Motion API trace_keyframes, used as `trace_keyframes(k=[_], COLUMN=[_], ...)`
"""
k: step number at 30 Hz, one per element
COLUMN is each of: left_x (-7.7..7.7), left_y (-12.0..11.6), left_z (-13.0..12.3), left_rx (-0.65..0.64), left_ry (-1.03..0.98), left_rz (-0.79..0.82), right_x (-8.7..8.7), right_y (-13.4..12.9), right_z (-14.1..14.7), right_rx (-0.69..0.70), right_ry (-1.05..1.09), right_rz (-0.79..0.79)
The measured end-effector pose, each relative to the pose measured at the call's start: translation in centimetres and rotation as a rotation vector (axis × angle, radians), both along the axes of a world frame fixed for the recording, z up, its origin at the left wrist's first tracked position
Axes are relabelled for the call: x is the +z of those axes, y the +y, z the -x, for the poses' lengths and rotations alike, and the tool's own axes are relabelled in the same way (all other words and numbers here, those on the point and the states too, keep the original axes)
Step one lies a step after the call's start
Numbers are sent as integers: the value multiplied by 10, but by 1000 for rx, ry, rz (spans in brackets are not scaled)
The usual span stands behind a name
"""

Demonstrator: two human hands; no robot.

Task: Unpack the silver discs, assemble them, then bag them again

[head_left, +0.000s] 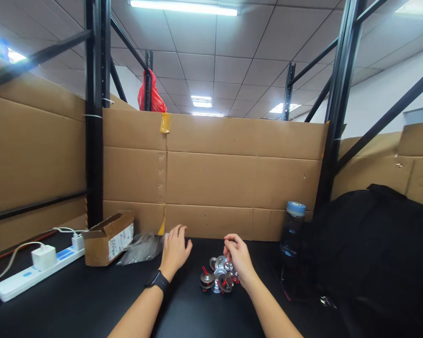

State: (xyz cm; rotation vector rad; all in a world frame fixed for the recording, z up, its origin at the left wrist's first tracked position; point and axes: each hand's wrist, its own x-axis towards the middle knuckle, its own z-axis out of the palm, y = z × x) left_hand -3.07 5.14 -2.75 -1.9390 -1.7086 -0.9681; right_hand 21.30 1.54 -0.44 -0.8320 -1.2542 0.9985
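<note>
The cluster of silver metal pieces point(216, 277) with red parts sits on the black tabletop point(197, 317), just below the fingertips of the right hand point(238, 258); from that hand, the cluster lies toward seven to eight o'clock. Whether the right fingers pinch one of the pieces I cannot tell, as they overlap the cluster's upper edge. Seen from the left hand point(176, 249), the same pieces lie apart, toward four o'clock; that hand looks loose and released, its thumb held away from the fingers.

Taking the cluster as the centre of the dial, a crumpled clear plastic bag point(141, 249) lies near ten o'clock, just beside the left hand, and an open brown carton point(107, 239) stands beyond it. A white power strip point(38, 272) with plugs runs at nine. A blue-capped bottle point(292, 230) stands at two, with a black bag point(370, 249) bulking at three. At twelve, a cardboard wall point(211, 180) closes off the far side.

The left forearm points toward one o'clock, a dark watch point(158, 281) on its wrist; the right forearm points toward eleven, fingers curled and wrist bent inward.
</note>
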Motion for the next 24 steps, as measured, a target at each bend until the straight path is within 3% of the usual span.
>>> trace_keyframes(k=[4, 7, 15, 21, 24], left_x=[-38, -50, -37, -30, -30], left_y=[24, 33, 24, 14, 12], left_z=[-8, 2, 5, 0, 1], left_rx=[38, 90, 243, 152, 74], left_ry=[50, 29, -7, 58, 49], left_rz=[279, 424, 400, 280, 344], right_x=[1, 2, -3, -9, -12], right_y=[-5, -8, -7, -3, -2], right_z=[3, 6, 11, 8, 8], right_rx=[27, 50, 119, 116, 126], right_ry=[-38, -82, -141, -170, -189], right_rz=[15, 3, -14, -3, -14])
